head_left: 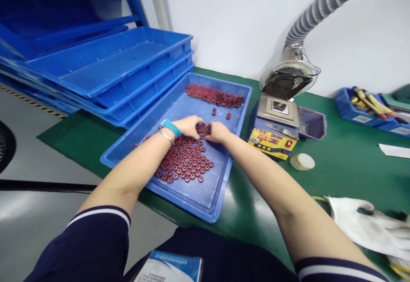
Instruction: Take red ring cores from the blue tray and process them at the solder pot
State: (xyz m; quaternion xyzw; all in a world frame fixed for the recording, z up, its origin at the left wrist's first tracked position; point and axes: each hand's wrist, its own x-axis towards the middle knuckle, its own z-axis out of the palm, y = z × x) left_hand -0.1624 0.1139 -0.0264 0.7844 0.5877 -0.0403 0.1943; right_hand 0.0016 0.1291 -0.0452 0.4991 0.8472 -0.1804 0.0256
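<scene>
A shallow blue tray (223, 196) holds many small red toothed rings that look like motor stator cores. My left hand (189, 127), with a blue band and a silver bracelet at the wrist, curls its fingers against the left side of a small cluster of rings (202, 130). Against the cluster's right side press the bent fingers of my right hand (218, 132). A loose spread of rings (188, 162) lies flat in the near half of the tray, partly under my left forearm. Packed rings (213, 95) form a block along the far end, with a few strays before it.
Stacked blue trays (141, 66) rise at the left. Right of the work tray stands a yellow-fronted solder pot (272, 141) under a fume hose (323, 6). A round pale tin (302, 161), a white glove (361, 222) and a tool bin (358, 113) sit farther right.
</scene>
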